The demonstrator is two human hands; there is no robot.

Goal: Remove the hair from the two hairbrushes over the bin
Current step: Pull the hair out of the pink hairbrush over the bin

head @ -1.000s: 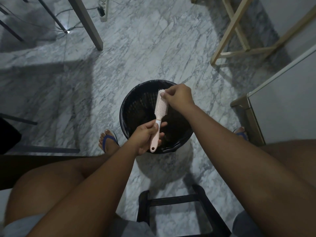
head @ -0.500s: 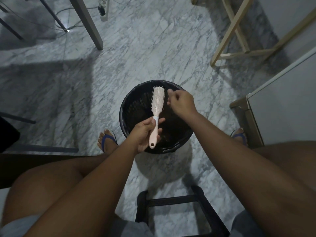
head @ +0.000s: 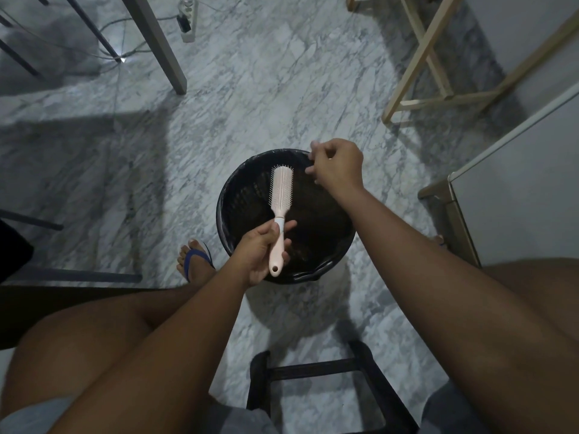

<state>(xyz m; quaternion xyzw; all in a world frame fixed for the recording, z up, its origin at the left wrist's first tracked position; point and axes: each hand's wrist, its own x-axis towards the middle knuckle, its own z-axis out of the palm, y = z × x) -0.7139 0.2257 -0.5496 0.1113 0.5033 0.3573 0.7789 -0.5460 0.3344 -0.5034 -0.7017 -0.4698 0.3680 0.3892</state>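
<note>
A pale pink hairbrush (head: pixel 281 195) is held bristles up over a round black bin (head: pixel 238 186) lined with a dark bag. My left hand (head: pixel 261 250) grips the brush by its handle at the bin's near rim. My right hand (head: pixel 336 164) hovers over the bin's far right rim, apart from the brush, with its fingertips pinched together; whether they hold hair is too fine to tell. Only one hairbrush is in view.
The bin stands on a marble floor between my feet in blue sandals (head: pixel 195 261). A black stool frame (head: pixel 329 389) is below me. A light wooden frame (head: pixel 419 57) stands at the back right, a grey table leg (head: pixel 156 42) and power strip (head: pixel 188 23) at the back left, a cabinet (head: pixel 513 183) at right.
My right hand pulled off the brush head and moved up and right to the bin's far rim. The brush turned so its bristles face up.
</note>
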